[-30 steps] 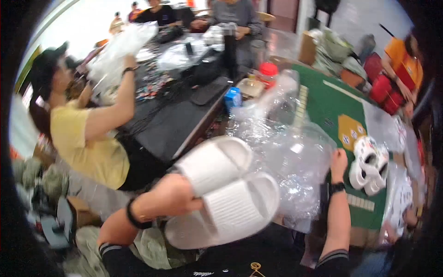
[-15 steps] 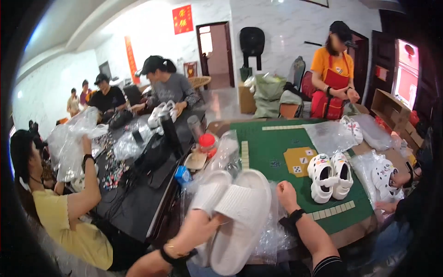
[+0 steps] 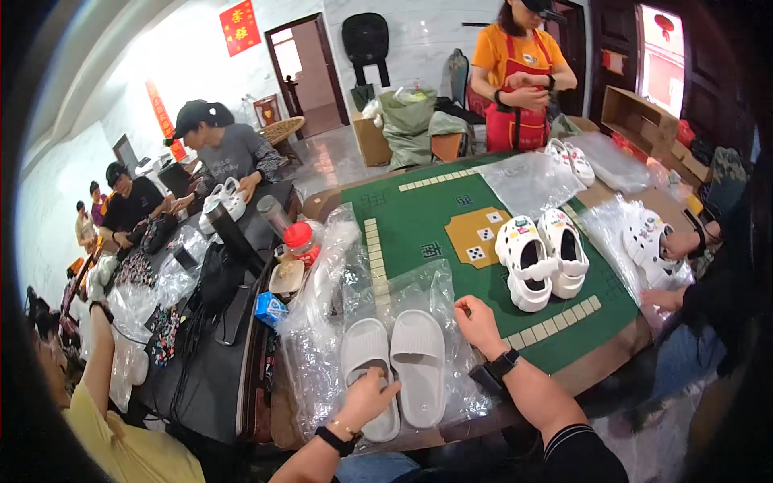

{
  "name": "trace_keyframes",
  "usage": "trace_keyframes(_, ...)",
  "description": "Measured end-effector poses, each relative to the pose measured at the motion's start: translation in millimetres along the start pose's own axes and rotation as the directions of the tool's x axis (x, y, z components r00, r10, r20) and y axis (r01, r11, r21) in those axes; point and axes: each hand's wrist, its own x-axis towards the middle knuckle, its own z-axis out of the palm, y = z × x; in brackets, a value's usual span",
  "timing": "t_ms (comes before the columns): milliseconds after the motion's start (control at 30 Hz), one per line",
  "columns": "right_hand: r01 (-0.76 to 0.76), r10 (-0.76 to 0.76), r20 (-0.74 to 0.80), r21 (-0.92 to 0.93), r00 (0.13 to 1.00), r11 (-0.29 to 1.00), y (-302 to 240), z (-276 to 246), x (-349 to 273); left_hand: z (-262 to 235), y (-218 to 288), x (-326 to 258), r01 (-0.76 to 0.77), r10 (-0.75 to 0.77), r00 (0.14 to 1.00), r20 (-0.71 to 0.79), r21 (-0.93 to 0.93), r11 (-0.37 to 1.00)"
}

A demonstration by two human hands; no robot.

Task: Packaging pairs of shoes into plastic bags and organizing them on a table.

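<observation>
Two pale grey slide sandals lie side by side, soles down, on a clear plastic bag (image 3: pixel 439 282) at the table's near edge. My left hand (image 3: pixel 366 400) is closed on the left slide sandal (image 3: pixel 366 338), with its fingers in the foot opening below the strap and its thumb along the inner edge. The right slide sandal (image 3: pixel 420 386) lies untouched beside it. My right hand (image 3: pixel 481 324) has curled fingers beside the bag's right edge; whether it pinches the plastic is hidden. A pair of white clogs with charms (image 3: pixel 527 266) stands beyond it on the green mat.
Green table mat (image 3: pixel 386 201) carries rows of printed tiles. At the left stand a red-lidded jar (image 3: pixel 299 239), a blue box (image 3: pixel 272 309) and a dark table (image 3: pixel 217 354) with small charms. A co-worker's hands at right hold another white clog (image 3: pixel 644 237). Other people work around.
The slide sandals, held up in my left hand before, now lie flat on the plastic bag. My right hand has shifted slightly left in the picture. The view has turned right.
</observation>
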Motion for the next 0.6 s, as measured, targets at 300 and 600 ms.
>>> trace_keyframes(300,0.017,-0.051,0.344,0.099,0.938,0.995,-89.5,-32.2,-29.5,-44.9,-23.7,-73.5,-0.052,0.051,0.936,-0.348,0.005,0.999)
trace_keyframes(600,0.112,-0.028,0.802,-0.049,0.596,0.992,-127.8,-19.6,-92.2,13.2,-47.1,-102.2,-0.049,0.029,0.94,-0.34,-0.05,0.998)
